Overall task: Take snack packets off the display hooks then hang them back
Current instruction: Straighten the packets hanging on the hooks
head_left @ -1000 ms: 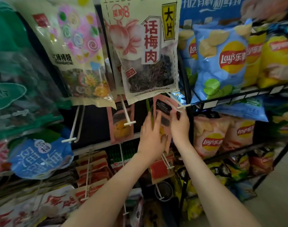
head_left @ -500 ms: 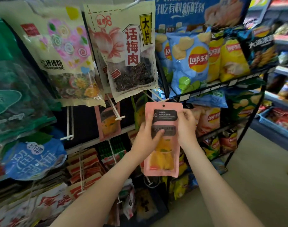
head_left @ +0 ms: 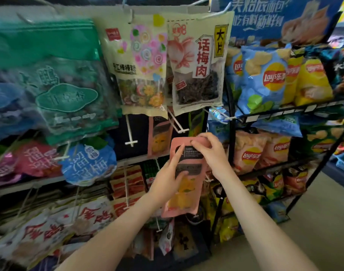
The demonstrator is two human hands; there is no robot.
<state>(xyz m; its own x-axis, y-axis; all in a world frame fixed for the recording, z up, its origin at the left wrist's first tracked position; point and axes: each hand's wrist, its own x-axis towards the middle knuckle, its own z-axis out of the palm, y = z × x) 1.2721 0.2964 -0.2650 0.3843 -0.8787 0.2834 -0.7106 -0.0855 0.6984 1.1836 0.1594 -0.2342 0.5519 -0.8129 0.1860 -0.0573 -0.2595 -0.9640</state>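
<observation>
- Pink packet [head_left: 183, 184] mid-frame, off its hook.
- Left hand [head_left: 168, 182] pinches its body, steadying it.
- Right hand [head_left: 210, 153] grips top edge, likely aiming hang-hole at white hook [head_left: 179, 124] above.

black wire rack [head_left: 232, 145] right | blue chip bags [head_left: 265, 79] top shelf | pink chip bags [head_left: 251, 153] below | blue banner [head_left: 274, 18] above | beige floor [head_left: 313, 222]

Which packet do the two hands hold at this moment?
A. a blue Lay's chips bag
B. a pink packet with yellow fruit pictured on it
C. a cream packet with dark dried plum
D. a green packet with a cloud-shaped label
B: the left hand grips the pink packet at its middle and the right hand pinches its top edge, off any hook.
</observation>
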